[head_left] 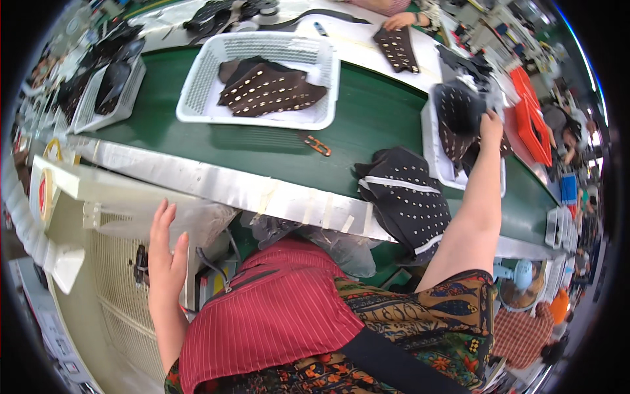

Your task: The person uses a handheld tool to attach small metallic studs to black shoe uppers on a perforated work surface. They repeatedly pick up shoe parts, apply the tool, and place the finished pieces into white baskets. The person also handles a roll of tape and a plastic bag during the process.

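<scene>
Workshop: busy factory line, a green conveyor belt (pixel 387 118) runs across in front of the person, with a metal edge along the near side.
Right hand: the right hand (pixel 491 125) is stretched far out and grips a dark studded leather piece (pixel 459 108) over the white tray (pixel 430 141) at the right of the belt.
Left hand: the left hand (pixel 165 246) is open, fingers spread, resting flat by a cream machine cover (pixel 111 190) and holding nothing.
Nearby stuff: a stack of studded pieces (pixel 403 197) hangs over the belt's near edge; a white basket (pixel 203 72) with more pieces sits mid-belt; small orange clip (pixel 317 145) lies loose.
Other people: someone's hand (pixel 400 21) works a piece across the belt.
Risk: with the arm that far out, the forearm could likely brush the overhanging stack and tip it off the edge. The grip looks like fingertips only, so the piece might slip back into the tray.
</scene>
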The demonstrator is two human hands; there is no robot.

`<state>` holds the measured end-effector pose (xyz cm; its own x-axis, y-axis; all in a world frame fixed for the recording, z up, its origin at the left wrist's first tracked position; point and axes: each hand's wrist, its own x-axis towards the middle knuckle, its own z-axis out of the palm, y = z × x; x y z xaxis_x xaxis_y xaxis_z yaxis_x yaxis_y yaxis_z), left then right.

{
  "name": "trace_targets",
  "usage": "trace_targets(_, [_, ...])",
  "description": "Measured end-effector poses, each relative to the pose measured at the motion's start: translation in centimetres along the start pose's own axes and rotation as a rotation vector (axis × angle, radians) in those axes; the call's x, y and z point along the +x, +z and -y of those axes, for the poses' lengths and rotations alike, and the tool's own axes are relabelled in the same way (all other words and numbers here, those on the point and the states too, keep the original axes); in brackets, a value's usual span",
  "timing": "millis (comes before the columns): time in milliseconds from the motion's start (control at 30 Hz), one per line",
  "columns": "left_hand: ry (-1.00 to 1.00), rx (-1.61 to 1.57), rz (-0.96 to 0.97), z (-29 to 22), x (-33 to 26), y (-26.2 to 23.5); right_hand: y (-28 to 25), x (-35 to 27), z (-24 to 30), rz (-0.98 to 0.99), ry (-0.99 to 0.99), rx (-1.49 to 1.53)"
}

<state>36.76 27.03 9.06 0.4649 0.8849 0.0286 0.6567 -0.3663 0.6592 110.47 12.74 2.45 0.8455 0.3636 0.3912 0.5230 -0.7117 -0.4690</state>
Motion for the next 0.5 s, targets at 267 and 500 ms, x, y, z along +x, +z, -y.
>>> trace_targets(267, [-0.022,-0.09,0.078,-0.6,-0.2,1.8,4.3,-9.4,17.3,0.373,-0.123,0.502])
trace_targets(500, [0.01,-0.072,0.069,-2.2,-0.7,2.1,12.3,-18.5,31.1,0.764,-0.33,0.441])
